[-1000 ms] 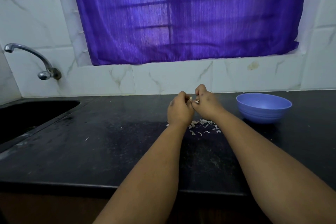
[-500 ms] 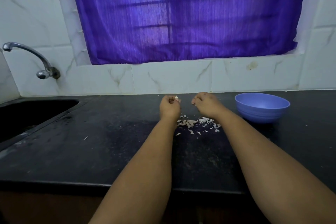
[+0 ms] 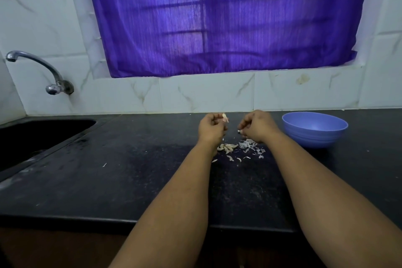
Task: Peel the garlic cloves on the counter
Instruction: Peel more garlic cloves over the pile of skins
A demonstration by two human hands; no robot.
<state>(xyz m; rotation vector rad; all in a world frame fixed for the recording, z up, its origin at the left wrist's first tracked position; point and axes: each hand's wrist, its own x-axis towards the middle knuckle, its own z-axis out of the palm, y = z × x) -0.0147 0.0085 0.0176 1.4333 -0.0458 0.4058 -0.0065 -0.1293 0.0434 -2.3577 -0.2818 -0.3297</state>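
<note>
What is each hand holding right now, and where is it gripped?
The left hand pinches a garlic clove by its lower end; the right hand pinches a small pale bit, likely peel, at its fingertips.

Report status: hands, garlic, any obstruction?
Left hand pinches garlic clove. Right hand pinches a white scrap. Cloves and peels on counter. Nothing obstructing.

Two hands, left hand (image 3: 212, 128) and right hand (image 3: 257, 126), one blue bowl (image 3: 314, 129), one tap (image 3: 43, 72), one sink (image 3: 32, 135), one purple curtain (image 3: 217, 17), one small heap of garlic cloves (image 3: 227, 148), too blurred to count, many scattered peel scraps (image 3: 250, 148)
</note>
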